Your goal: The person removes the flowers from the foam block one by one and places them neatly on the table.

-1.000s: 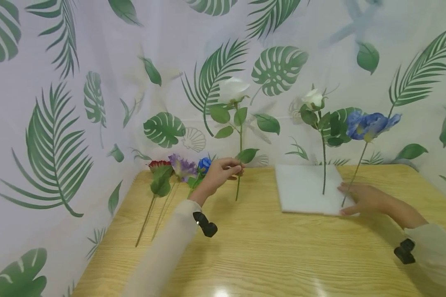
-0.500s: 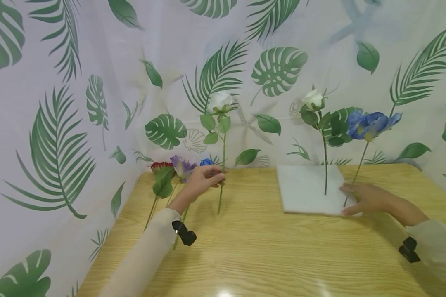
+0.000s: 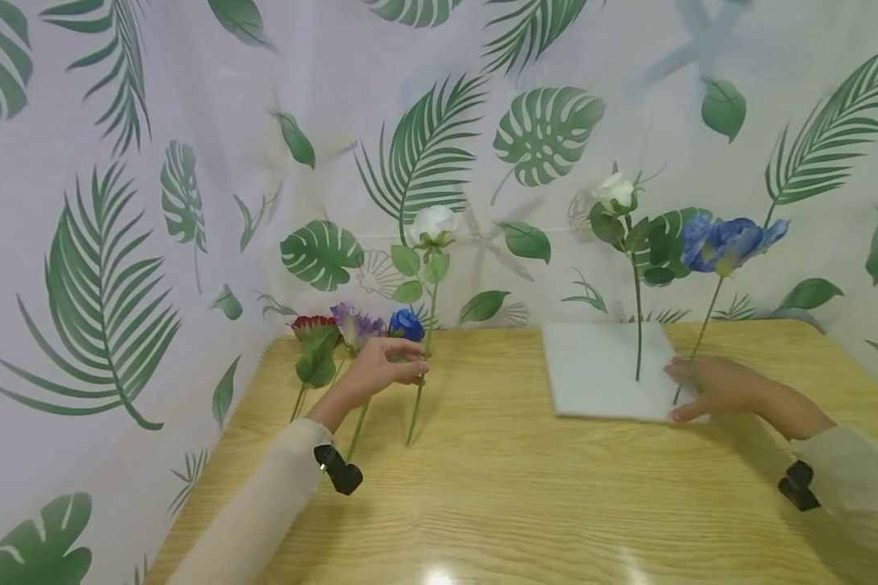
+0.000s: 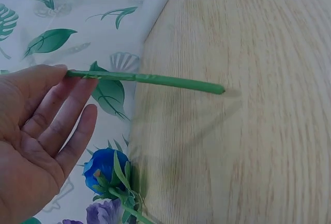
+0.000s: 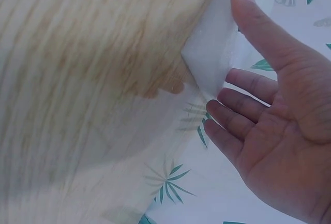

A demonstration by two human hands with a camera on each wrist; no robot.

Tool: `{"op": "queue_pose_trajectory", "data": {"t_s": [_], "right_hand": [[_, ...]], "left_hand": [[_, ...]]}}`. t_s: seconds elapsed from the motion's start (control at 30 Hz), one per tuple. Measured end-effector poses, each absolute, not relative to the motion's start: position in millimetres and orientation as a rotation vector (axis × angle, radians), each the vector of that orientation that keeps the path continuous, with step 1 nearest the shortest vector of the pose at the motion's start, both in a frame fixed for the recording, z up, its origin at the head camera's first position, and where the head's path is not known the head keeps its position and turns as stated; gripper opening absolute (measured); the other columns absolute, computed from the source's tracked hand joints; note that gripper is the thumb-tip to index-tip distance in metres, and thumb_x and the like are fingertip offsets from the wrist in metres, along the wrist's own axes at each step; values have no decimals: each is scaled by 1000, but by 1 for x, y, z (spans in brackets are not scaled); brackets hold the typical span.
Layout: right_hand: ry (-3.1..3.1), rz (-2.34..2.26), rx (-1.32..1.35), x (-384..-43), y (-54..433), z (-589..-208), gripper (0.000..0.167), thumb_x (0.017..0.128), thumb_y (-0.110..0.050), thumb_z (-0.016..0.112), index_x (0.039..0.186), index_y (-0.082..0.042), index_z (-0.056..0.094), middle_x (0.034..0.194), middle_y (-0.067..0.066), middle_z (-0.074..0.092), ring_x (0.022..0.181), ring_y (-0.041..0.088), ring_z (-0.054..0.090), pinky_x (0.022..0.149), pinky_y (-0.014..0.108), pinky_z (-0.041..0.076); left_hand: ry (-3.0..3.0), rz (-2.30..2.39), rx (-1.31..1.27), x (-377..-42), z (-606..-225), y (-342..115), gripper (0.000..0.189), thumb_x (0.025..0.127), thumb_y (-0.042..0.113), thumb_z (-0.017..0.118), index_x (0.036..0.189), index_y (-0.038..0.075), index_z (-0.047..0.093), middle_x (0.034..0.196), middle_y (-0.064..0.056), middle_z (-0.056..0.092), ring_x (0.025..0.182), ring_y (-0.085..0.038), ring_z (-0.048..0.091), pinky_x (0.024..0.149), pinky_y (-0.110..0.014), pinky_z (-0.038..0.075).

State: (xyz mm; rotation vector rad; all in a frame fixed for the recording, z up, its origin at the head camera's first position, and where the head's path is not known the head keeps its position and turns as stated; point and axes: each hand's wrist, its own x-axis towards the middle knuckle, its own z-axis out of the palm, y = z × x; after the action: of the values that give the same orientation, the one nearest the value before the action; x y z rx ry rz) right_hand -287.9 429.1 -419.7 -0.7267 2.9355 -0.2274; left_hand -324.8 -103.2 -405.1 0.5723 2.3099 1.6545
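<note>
In the head view my left hand (image 3: 388, 366) pinches the green stem of a white rose (image 3: 433, 223), which stands almost upright with its lower end over the table. The left wrist view shows the stem's bare end (image 4: 207, 86) pointing away from the fingertips. At right, my right hand (image 3: 724, 390) rests against the near right corner of a white foam board (image 3: 600, 374), thumb and fairly straight fingers spread along it. Another white rose (image 3: 616, 193) and a blue flower (image 3: 728, 244) stand upright at the board, the blue one leaning right.
Beside my left hand lie a red flower (image 3: 310, 325), a purple flower (image 3: 354, 325) and a blue rose (image 3: 407, 325), partly hidden by the hand and arm. A leaf-patterned cloth (image 3: 534, 49) hangs behind the wooden table (image 3: 519, 504).
My left hand has moved left and nearer with the white rose, lowering it beside the blue rose. My right hand stays at the foam board.
</note>
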Motion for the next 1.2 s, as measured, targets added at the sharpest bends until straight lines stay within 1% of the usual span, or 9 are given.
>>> {"op": "queue_pose_trajectory", "data": {"t_s": [0.2, 0.33, 0.57, 0.7, 0.9, 1.0, 1.2], "right_hand": [[2939, -200, -729, -290, 429, -418, 89, 76, -41, 88, 132, 20, 55, 135, 42, 53, 123, 59, 54, 101, 64, 48], [2934, -193, -726, -290, 429, -418, 89, 77, -42, 87, 132, 20, 54, 135, 42, 53, 123, 59, 54, 101, 64, 48], [2924, -203, -709, -289, 428, -418, 90, 77, -41, 87, 133, 20, 53, 136, 43, 52, 123, 60, 52, 101, 65, 47], [2927, -205, -706, -289, 427, -417, 90, 77, -41, 87, 133, 21, 53, 136, 43, 51, 124, 60, 52, 101, 66, 47], [2923, -215, -698, -288, 426, -416, 90, 77, -41, 88, 133, 21, 53, 136, 43, 51, 124, 60, 51, 101, 66, 47], [2922, -218, -694, -287, 425, -415, 90, 76, -41, 88, 133, 20, 53, 136, 43, 51, 124, 61, 51, 101, 66, 47], [2917, -213, -684, -287, 425, -416, 90, 77, -41, 87, 134, 20, 53, 136, 42, 51, 124, 60, 51, 101, 66, 47]], "left_hand": [[2294, 1550, 613, -321, -403, -109, 37, 95, 8, 71, 128, -9, 65, 103, -18, 75, 81, -20, 77, 94, -56, 59], [2286, 1494, 618, -320, -404, -113, 35, 95, 8, 70, 126, -8, 67, 103, -20, 76, 80, -20, 77, 92, -56, 60], [2257, 1468, 596, -317, -406, -115, 31, 94, 6, 68, 121, -10, 68, 99, -17, 77, 76, -17, 76, 88, -53, 62], [2244, 1442, 551, -315, -404, -116, 31, 95, 6, 68, 121, -11, 68, 101, -17, 76, 76, -15, 75, 88, -50, 62], [2232, 1402, 521, -312, -404, -116, 32, 94, 4, 68, 121, -14, 66, 107, -22, 75, 75, -17, 76, 85, -46, 64], [2216, 1400, 503, -312, -406, -116, 30, 94, 2, 68, 119, -15, 66, 105, -21, 76, 72, -15, 75, 82, -41, 65], [2197, 1389, 487, -313, -416, -116, 28, 93, 2, 70, 114, -15, 68, 93, -12, 77, 68, -11, 72, 78, -38, 65]]}}
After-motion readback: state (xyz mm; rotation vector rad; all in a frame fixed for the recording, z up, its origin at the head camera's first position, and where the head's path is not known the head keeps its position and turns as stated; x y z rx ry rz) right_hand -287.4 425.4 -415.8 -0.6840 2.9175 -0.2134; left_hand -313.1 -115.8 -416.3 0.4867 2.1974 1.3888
